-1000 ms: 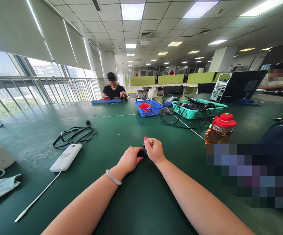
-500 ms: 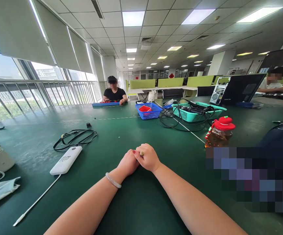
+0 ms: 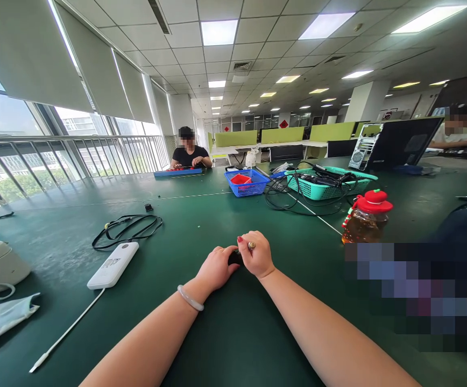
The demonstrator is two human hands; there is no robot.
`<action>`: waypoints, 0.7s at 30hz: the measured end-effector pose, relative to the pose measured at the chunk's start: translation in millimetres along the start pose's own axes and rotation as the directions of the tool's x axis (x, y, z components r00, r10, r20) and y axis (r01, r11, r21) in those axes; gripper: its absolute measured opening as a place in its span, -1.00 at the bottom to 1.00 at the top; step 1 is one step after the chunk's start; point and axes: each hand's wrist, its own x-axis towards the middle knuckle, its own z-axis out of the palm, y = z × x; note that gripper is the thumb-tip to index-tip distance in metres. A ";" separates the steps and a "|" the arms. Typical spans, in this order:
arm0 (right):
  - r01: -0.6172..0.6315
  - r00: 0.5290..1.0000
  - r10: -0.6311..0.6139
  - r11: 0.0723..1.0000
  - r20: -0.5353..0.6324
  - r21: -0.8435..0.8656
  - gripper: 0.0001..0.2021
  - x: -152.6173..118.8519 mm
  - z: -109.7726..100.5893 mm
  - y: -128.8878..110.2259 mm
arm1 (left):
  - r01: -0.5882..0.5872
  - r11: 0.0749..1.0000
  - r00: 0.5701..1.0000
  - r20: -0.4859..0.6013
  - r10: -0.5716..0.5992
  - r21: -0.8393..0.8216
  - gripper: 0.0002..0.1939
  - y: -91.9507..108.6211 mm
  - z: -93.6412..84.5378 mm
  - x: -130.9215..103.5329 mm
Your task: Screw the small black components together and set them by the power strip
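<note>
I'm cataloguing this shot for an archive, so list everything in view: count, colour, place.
Table: one, dark green, beneath the hands
Flat device: one, white, left, white cable attached
Cable coil: one, black, beyond the device
Face mask: one, light blue, left edge
Blue basket: one, centre, red item inside
Teal basket: one, right of it, black cables heaped inside
Jar: one, clear, red lid, right
Panel: one, black, back right
Blue tray: one, far side
Others: two people, far side and back right
Partitions: several, lime, background
Right edge: partly blurred
Small object: one, black, in the left hand
Brass-coloured piece: one, at the right hand
Bracelet: one, pale, left wrist
</note>
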 end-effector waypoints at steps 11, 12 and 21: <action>-0.116 0.985 0.119 0.993 0.124 -0.028 -0.52 -4.0 7.0 8.0 | -0.003 1.000 1.000 0.008 0.003 -0.019 -0.57 0.3 -0.9 -1.4; -0.131 0.983 0.133 0.991 0.126 -0.025 -0.52 -3.6 7.1 8.1 | -0.004 1.000 1.000 0.007 0.004 -0.018 -0.57 0.2 -0.8 -1.5; -0.293 0.945 0.280 0.954 0.168 0.057 -0.47 1.0 4.0 8.5 | -0.004 0.998 1.000 -0.018 0.003 -0.059 -0.61 3.8 -3.8 -1.6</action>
